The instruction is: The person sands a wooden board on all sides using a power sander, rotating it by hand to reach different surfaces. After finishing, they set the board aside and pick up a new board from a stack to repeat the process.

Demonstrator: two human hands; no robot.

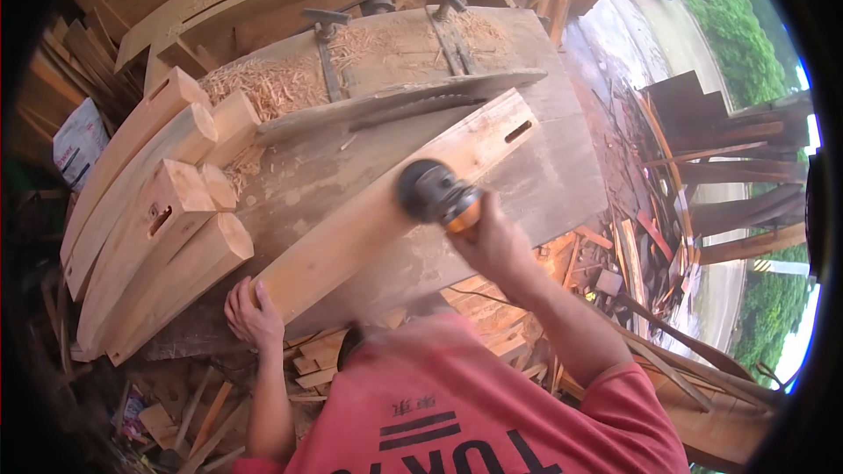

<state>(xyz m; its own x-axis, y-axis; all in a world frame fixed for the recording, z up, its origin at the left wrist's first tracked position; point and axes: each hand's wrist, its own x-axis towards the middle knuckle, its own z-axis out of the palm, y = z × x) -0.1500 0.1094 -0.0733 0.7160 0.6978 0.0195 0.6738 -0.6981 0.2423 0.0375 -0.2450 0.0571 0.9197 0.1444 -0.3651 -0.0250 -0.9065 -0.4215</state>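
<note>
A pale wooden beam (351, 233) with a slot near its far right end lies slantwise on the workbench. My right hand (496, 246) grips an orange and black angle grinder (443, 197). Its dark round disc is over the beam's middle and seems to touch the upper face; blur hides the exact contact. At the beam's near left end, my left hand (255, 312) holds the edge, fingers around the end and thumb on top. Left of that hand lies a stack of curved wooden pieces (176, 202), one with a slot cut in it.
A wooden fence board (395, 105) crosses the workbench (562, 158) behind the beam, held by clamps (329, 31). Wood shavings (272, 88) heap beyond it. Offcuts (325, 355) litter the floor below, and long scrap boards (738, 171) stand at the right.
</note>
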